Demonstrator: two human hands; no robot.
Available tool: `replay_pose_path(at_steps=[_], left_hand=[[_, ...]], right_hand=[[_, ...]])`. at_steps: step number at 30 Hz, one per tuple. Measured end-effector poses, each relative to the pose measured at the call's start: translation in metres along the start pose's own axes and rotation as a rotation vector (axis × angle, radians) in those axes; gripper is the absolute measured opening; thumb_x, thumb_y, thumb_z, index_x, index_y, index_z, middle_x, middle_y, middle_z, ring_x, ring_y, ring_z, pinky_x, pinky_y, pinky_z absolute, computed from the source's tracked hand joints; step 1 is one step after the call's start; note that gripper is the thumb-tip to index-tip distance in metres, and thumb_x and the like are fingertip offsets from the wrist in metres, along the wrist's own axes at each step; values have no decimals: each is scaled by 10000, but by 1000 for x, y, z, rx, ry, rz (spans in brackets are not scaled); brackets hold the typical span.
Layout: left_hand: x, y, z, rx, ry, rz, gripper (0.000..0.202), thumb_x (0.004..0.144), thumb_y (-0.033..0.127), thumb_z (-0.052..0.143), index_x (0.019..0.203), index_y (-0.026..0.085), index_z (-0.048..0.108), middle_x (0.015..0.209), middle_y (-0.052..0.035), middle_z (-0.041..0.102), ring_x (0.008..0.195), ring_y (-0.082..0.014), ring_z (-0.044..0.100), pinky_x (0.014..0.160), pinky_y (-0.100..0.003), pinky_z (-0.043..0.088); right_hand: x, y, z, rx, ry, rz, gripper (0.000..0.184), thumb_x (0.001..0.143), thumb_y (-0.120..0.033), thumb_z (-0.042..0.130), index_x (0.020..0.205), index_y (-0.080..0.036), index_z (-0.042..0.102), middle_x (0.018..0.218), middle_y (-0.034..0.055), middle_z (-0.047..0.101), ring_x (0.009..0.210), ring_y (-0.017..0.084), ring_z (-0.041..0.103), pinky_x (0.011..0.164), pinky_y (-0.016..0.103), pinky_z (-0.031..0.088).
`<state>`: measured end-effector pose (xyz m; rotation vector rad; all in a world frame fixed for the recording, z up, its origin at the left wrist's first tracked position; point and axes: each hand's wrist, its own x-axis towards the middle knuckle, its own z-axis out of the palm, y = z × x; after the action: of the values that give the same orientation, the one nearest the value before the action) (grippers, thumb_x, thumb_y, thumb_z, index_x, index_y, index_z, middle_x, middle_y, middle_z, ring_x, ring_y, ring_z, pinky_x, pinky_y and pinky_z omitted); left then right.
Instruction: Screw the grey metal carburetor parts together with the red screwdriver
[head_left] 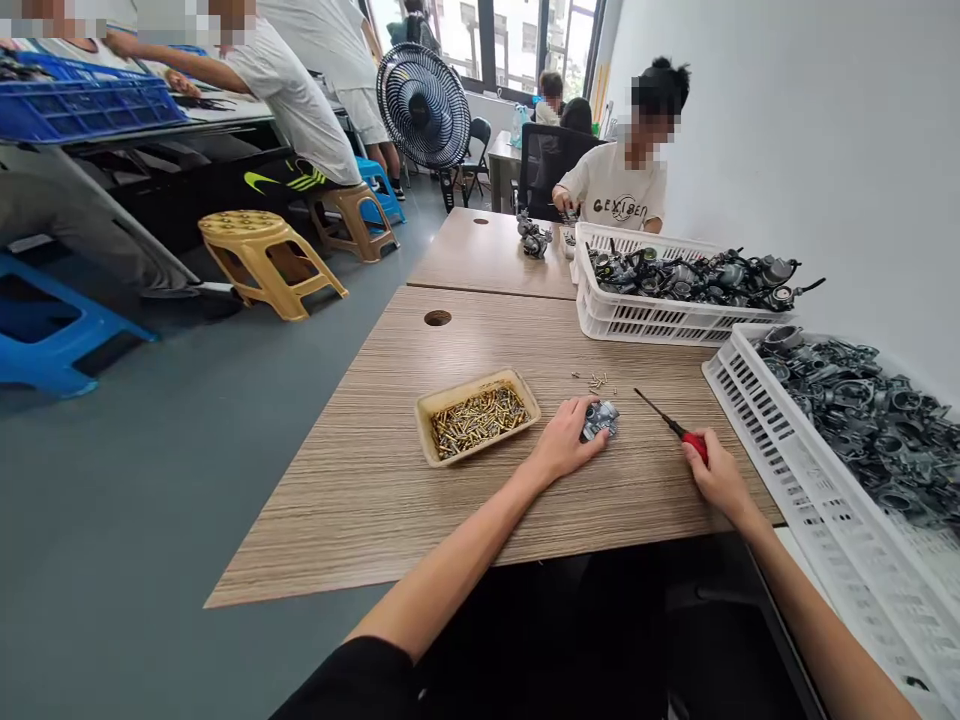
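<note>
My left hand [564, 440] rests on the wooden table [375, 470] and grips a small grey metal part [600, 420] with its fingers closed round it. My right hand [716, 478] holds a red-handled screwdriver [675, 425] whose thin shaft lies on the table, tip pointing away to the left. A tan tray [424, 408] full of brass screws sits just left of my left hand. Several loose screws [596, 380] lie beyond the part.
A white crate [817, 500] of grey metal parts stands at my right; a second white crate [637, 320] of assembled parts is farther back. A person in a white shirt [622, 190] works at the far table. Stools, a fan [424, 105] and seated people fill the left.
</note>
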<state>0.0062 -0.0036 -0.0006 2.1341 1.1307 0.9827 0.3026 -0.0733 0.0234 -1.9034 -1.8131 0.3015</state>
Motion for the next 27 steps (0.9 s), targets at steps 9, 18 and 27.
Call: replay_pose_path(at_steps=[9, 18, 27], left_hand=[[1, -9, 3, -114, -25, 9, 519, 906, 290, 609, 1400, 233, 460, 1312, -100, 623, 1216, -255, 586, 1122, -453, 451], [0, -6, 2, -98, -19, 5, 495, 922, 302, 599, 1392, 233, 457, 1277, -97, 631, 1152, -244, 602, 1087, -440, 462], [0, -9, 4, -106, -24, 23, 502, 920, 302, 604, 1392, 234, 445, 1269, -94, 628, 1159, -242, 599, 1097, -443, 453]], right_hand=[[-63, -41, -29, 137, -22, -163, 297, 1029, -420, 499, 1211, -235, 644, 1082, 79, 766, 950, 256, 737, 829, 345, 579], [-86, -51, -15, 150, -53, -176, 270, 1035, -385, 502, 1207, -239, 650, 1099, 70, 778, 914, 240, 761, 772, 318, 606], [-83, -56, -5, 94, -2, -190, 256, 1044, -370, 483, 1212, -246, 632, 1106, 74, 778, 954, 252, 764, 803, 339, 608]])
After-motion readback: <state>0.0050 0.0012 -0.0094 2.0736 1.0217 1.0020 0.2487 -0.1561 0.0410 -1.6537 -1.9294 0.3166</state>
